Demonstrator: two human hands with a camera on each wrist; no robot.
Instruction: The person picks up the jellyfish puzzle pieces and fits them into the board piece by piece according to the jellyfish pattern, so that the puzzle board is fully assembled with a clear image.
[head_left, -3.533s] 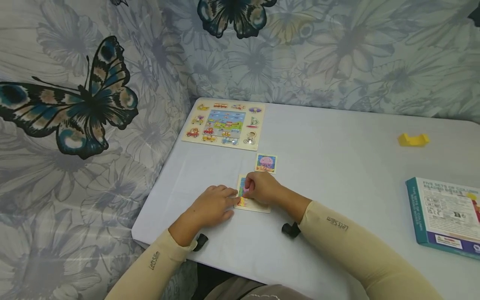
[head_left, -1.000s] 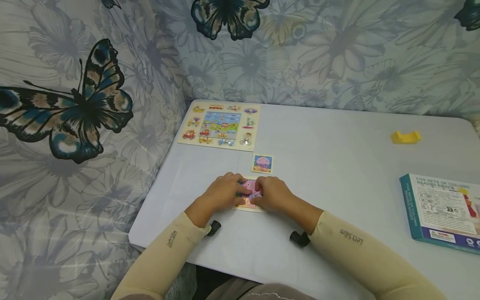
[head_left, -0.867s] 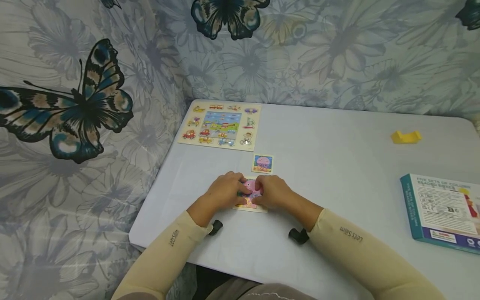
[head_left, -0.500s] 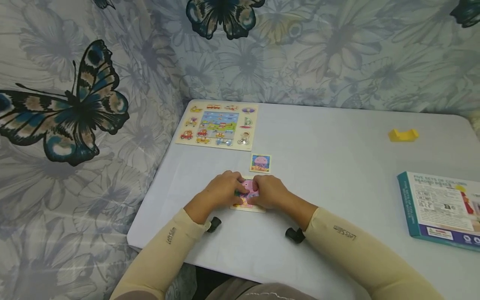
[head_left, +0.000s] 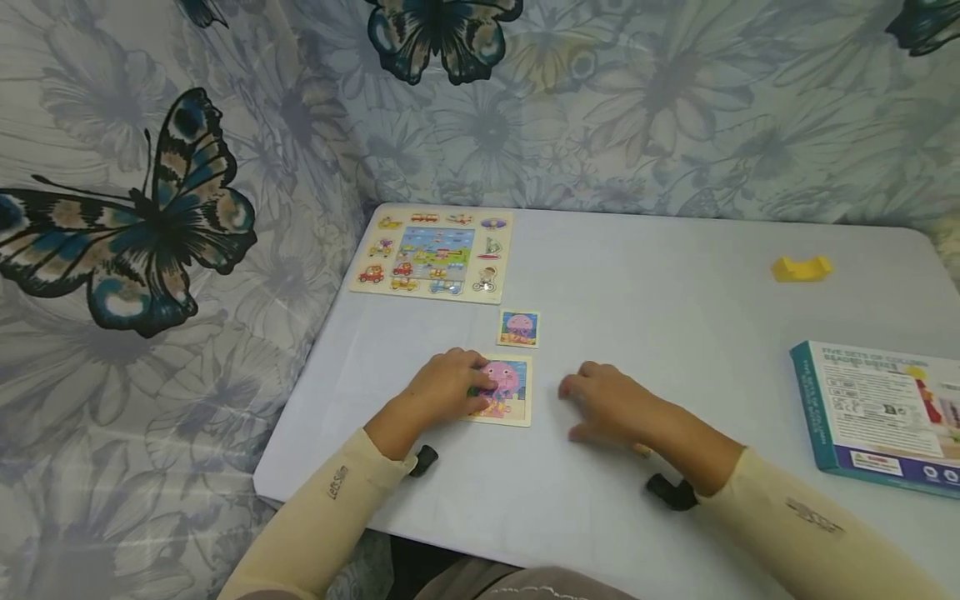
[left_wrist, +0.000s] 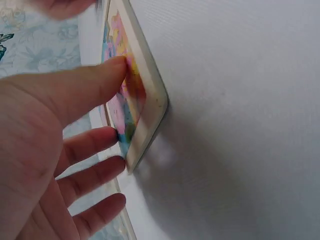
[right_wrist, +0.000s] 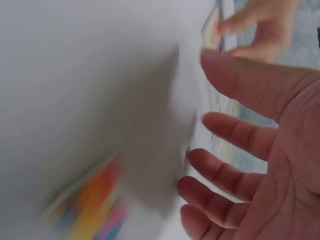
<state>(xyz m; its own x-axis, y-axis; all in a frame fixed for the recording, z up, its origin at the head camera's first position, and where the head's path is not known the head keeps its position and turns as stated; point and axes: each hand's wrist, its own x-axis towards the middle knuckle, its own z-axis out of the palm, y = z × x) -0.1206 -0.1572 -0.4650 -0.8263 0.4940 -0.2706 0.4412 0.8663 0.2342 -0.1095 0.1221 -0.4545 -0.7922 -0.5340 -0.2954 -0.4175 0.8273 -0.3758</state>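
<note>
A square picture puzzle [head_left: 512, 408] with a pink sea creature in a pale frame lies flat on the white table. My left hand [head_left: 442, 387] rests on its left side. In the left wrist view the thumb [left_wrist: 107, 82] touches the picture and the loosely spread fingers [left_wrist: 97, 172] are at the frame's edge. To the right of the puzzle, my right hand [head_left: 611, 404] is apart from it, fingers spread and slightly bent, holding nothing. A blurred colourful flat piece [right_wrist: 95, 200] lies on the table in the right wrist view; my right wrist mostly hides it in the head view.
Just beyond the puzzle lies a small square card [head_left: 518, 329] with a similar pink creature. A vehicle picture board [head_left: 491, 293] is at the back left. Farther right are a yellow notched block [head_left: 801, 269] and a teal-edged box [head_left: 877, 408].
My right hand has left the puzzle and moved right, uncovering the picture's right side. My left hand has stayed on the puzzle's left side. The head view has shifted slightly.
</note>
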